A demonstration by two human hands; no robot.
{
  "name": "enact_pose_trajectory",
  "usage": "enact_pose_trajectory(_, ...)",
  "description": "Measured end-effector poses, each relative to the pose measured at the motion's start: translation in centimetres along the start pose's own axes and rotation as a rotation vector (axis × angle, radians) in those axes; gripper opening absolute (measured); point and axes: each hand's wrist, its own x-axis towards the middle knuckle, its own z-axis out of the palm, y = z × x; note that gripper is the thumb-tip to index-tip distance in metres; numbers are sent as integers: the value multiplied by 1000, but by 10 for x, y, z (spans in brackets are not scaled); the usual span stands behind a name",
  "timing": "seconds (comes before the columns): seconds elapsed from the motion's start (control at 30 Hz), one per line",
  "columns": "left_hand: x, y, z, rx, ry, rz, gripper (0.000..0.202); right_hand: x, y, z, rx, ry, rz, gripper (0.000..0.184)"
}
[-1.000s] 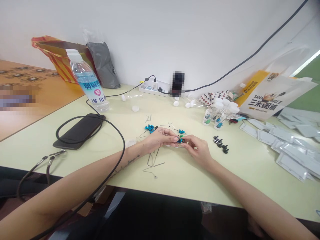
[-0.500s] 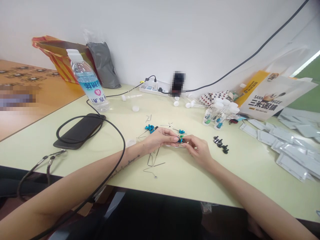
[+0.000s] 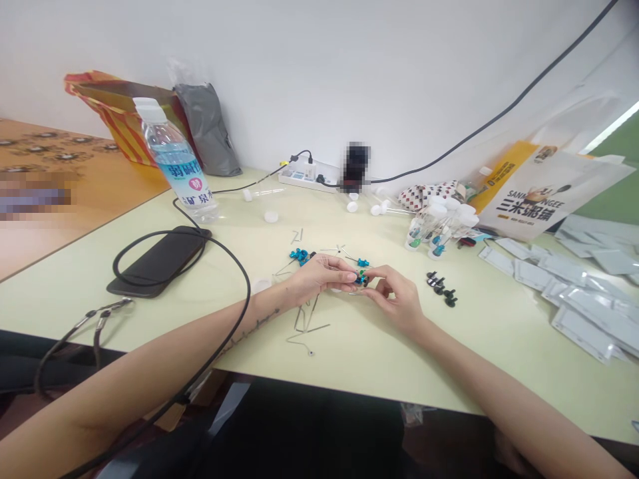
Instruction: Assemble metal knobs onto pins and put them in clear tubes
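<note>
At the middle of the table my left hand (image 3: pixel 323 276) pinches a small blue, green and black piece (image 3: pixel 361 279) between thumb and fingers. My right hand (image 3: pixel 397 298) is curled at the piece's right side, its index finger above and thumb below; the exact contact is too small to make out. Behind them lies a blue metallic piece (image 3: pixel 363 263) with a thin rod. More blue pieces (image 3: pixel 299 255) sit beyond my left hand. Bent thin metal rods (image 3: pixel 305 329) lie in front of my left wrist. Black pieces (image 3: pixel 436 285) lie right of my right hand.
Clear tubes with white caps (image 3: pixel 436 213) stand back right, near a paper bag (image 3: pixel 539 193) and flat white packets (image 3: pixel 582 326). On the left are a water bottle (image 3: pixel 180 166) and a phone (image 3: pixel 160 263). A black cable (image 3: pixel 239 266) crosses over my left forearm.
My right index finger and thumb have spread a little farther apart around the piece, showing more of its green part. My left hand keeps its place.
</note>
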Motion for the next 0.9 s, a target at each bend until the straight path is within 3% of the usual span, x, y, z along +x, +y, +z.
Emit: enact_pose_trajectory(0.9, -1, 1, 0, 10, -11, -12, 20, -1, -2, 0, 33, 26, 22, 13)
